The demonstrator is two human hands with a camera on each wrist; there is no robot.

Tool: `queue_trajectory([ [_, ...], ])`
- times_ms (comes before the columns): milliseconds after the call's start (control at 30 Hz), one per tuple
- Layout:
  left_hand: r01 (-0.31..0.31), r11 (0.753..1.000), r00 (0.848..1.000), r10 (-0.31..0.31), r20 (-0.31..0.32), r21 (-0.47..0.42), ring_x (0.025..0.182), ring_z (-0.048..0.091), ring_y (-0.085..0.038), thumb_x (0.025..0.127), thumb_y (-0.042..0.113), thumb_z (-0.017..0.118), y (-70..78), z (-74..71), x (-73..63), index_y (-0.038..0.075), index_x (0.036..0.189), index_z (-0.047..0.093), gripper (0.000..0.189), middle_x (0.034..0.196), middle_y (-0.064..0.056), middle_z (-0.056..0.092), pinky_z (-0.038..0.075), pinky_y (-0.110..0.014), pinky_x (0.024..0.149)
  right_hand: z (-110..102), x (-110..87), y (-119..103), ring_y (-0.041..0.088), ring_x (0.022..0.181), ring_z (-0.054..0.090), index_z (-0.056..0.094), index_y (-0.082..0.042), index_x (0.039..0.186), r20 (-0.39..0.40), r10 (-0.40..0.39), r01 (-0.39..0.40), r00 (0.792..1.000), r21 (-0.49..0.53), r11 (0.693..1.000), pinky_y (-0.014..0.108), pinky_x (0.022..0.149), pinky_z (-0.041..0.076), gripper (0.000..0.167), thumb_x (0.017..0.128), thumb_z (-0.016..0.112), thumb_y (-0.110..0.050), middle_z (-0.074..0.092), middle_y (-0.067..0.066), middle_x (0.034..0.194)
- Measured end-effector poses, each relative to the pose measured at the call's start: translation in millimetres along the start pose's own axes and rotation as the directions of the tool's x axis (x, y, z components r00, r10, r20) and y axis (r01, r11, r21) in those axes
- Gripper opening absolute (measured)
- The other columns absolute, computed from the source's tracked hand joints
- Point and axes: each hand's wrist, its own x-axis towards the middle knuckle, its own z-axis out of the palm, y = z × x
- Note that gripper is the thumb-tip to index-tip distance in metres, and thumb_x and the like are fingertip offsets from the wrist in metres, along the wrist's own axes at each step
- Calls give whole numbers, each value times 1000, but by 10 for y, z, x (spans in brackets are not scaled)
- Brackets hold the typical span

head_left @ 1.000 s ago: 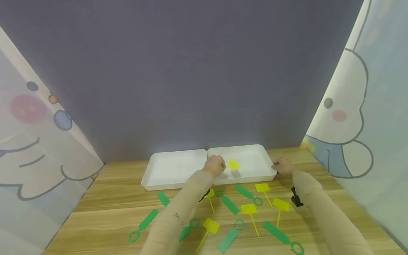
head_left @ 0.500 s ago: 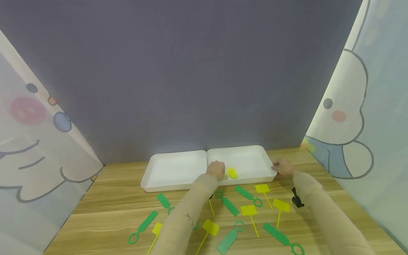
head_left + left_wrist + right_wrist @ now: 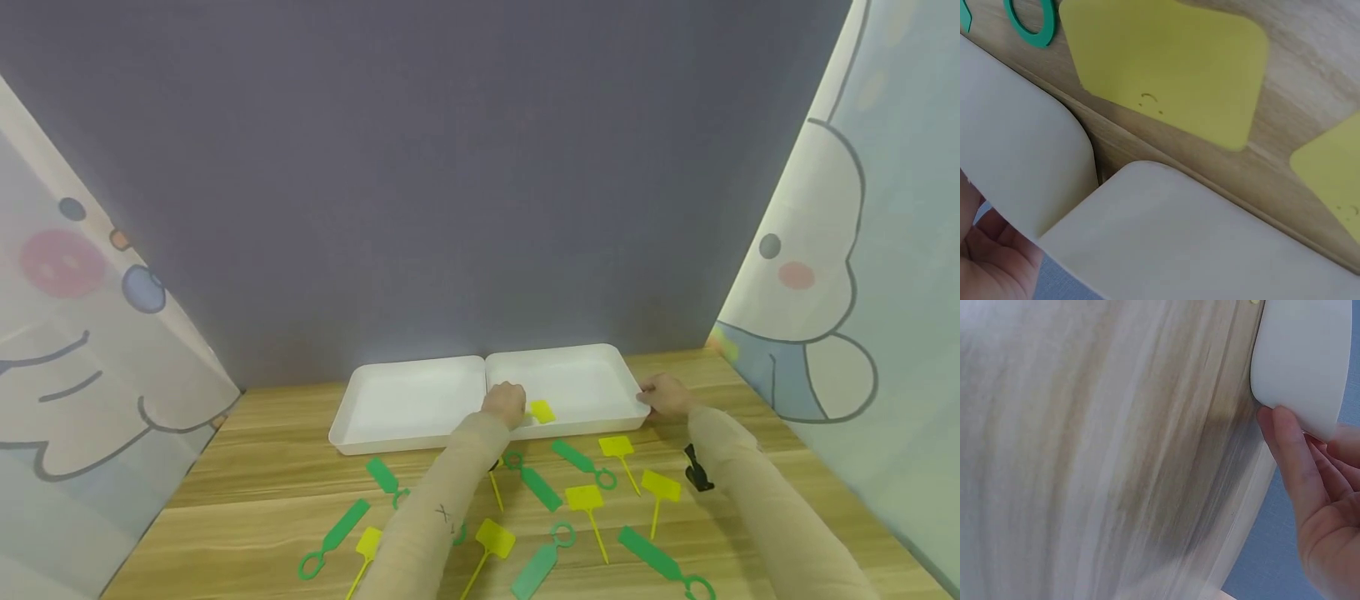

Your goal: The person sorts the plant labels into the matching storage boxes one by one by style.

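Observation:
My left hand (image 3: 504, 403) is low inside the right white tray (image 3: 566, 354), near its left end. Its curled fingers hold the stem end of a yellow plant label (image 3: 542, 411), whose flat head lies close over the tray floor. In the left wrist view, the left hand (image 3: 997, 256) shows partly behind the tray wall, and the label is hidden. My right hand (image 3: 666, 395) pinches that tray's right front corner. From the right wrist view, the right hand's fingers (image 3: 1297, 450) press the outer wall, with the thumb at the rim.
A second white tray (image 3: 420, 367) stands directly left. In front, several yellow plant labels (image 3: 585, 498) and green ringed plant labels (image 3: 540, 487) lie scattered on the wooden table (image 3: 247, 467). A dark panel (image 3: 480, 183) rises behind, with cartoon-printed sheets (image 3: 810, 275) at both sides.
My left hand has lowered the yellow plant label from above the right tray down to its floor, shifting slightly toward me and then left. The right hand has kept its grip on the tray corner.

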Motion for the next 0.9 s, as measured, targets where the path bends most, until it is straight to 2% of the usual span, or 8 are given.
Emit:
queue_trajectory([
  [333, 2, 1000, 1000, -2, -11, -2, 74, 66, -19, 82, 8, 64, -22, 20, -18, 9, 84, 71, 7, 82, -5, 70, 54, -25, 68, 20, 20, 31, 19, 72, 60, 57, 18, 105, -2, -14, 14, 1000, 3, 1000, 31, 64, 55, 26, 89, 49, -1, 63, 26, 92],
  [433, -1, 1000, 1000, 1, -13, -7, 73, 66, -19, 82, 8, 64, -25, 15, -36, 9, 83, 71, 7, 81, -5, 70, 54, -25, 66, 20, 27, 22, 19, 73, 61, 57, 17, 106, 3, 6, -6, 1000, 11, 1000, 31, 65, 55, 27, 90, 48, -2, 63, 26, 93],
  [667, -30, 1000, 999, 30, -15, 6, 83, 66, -20, 82, 8, 65, -30, -50, -60, 10, 91, 71, 11, 91, -4, 71, 54, -25, 73, 17, 23, 14, 20, 73, 61, 56, 19, 106, -3, 9, -9, 1000, 23, 1000, 33, 65, 55, 27, 89, 48, -1, 63, 27, 92],
  [900, 20, 996, 999, -18, 26, -89, 84, 67, -22, 83, 13, 64, -53, -114, -78, 9, 91, 71, 12, 91, -6, 71, 54, -30, 76, 19, -7, 14, 19, 73, 61, 55, 19, 108, -10, 2, -2, 1000, 32, 999, 32, 64, 55, 28, 89, 49, -1, 63, 27, 91],
])
